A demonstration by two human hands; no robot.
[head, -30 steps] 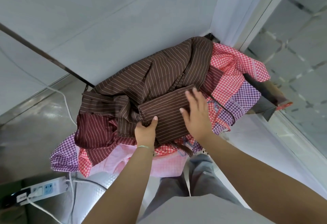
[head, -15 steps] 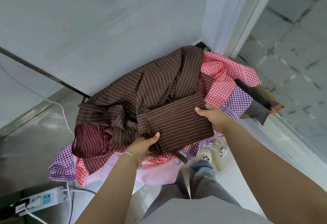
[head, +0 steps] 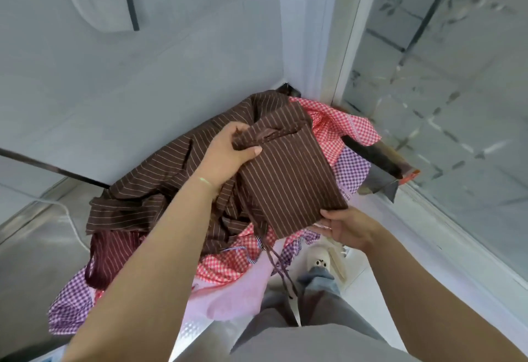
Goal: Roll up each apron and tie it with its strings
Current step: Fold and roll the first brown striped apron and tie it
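Apron [head: 288, 173]: 1 folded, gripped by 2 hands.

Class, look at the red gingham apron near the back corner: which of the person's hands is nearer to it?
Left. The left hand grips the folded brown striped apron's far end, close beside the red gingham apron; the right hand holds the near end, farther away.

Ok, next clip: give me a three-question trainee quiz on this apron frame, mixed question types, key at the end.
1. True or false: the folded brown striped apron lies flat on the pile with no hand on it.
2. Which hand holds the apron's far end? A) left hand B) right hand
3. Fill in: the strings hang ____ below the apron, not yet tied.

Key: 1 false, both hands hold it; 2 A; 3 loose.
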